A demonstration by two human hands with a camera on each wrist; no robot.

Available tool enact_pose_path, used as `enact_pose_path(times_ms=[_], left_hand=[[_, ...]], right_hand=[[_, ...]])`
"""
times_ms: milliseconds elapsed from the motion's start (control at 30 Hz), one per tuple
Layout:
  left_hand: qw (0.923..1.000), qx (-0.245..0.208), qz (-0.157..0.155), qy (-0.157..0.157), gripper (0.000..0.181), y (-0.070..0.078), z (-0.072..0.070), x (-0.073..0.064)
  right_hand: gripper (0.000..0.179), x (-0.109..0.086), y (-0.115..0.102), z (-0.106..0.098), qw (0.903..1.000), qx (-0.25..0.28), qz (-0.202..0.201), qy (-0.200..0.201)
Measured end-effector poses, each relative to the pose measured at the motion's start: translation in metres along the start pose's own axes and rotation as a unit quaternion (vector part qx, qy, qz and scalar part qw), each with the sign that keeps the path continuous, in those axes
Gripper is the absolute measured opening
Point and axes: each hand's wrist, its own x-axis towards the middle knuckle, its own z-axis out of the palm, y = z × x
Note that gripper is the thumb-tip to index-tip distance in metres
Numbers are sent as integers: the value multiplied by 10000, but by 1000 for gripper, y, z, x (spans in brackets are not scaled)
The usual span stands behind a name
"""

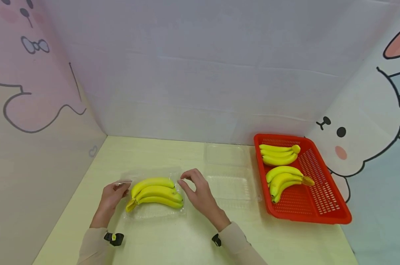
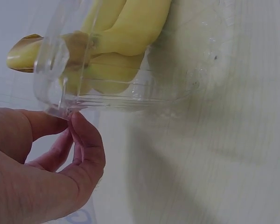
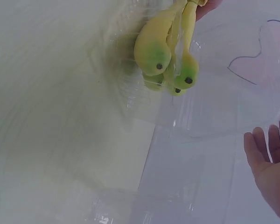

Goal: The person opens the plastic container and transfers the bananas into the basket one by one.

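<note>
Banana bunch (image 1: 157, 192) lies in a clear plastic clamshell container (image 1: 153, 212) on the pale desk (image 1: 147, 244), its stem toward the left hand (image 1: 111, 200) and its green-tinged tips toward the right hand (image 1: 201, 193). In the left wrist view, the stem juts past the container's rim. Thumb and forefinger of the left hand pinch that edge of the container. The right hand grips nothing: its fingers are parted from the thumb near the lid's right edge; whether they touch the plastic cannot be told. The clear lid (image 3: 219, 102) appears raised. A second clear container (image 1: 229, 187) lies open just right of the right hand, beside a red plastic basket (image 1: 307, 217) that holds two more banana bunches, one behind the other. Black bands circle both wrists below beige sleeves.
</note>
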Motion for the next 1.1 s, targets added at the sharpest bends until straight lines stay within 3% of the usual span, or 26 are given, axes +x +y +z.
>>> enact_pose_path(times_ms=[333,600,1100], left_hand=[[9997,235,66,30,44,-1,1,1],[9998,175,106,47,46,-1,2,1],[9996,284,71,35,46,-1,1,1]], right_hand=[[16,11,0,7,9974,331,526,372],[19,19,-1,11,9931,500,855,632],[24,36,4,20,9869,324,1037,1193]])
